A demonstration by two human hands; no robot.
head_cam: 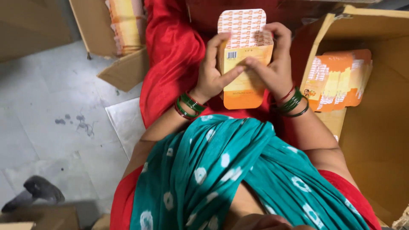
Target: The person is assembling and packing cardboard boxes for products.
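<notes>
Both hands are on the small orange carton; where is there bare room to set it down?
Bare grey floor lies left of the red lap, below the open box of flats. The right-hand box has bare cardboard below its orange stack. The lap under the carton is crowded.

A teal scarf (pixel 238 170) with white tie-dye dots drapes over red clothing (pixel 170 55). Just above the scarf, the left wrist wears green and red bangles (pixel 187 106); the right wrist wears dark green bangles (pixel 293 103) with a thin red one.
</notes>
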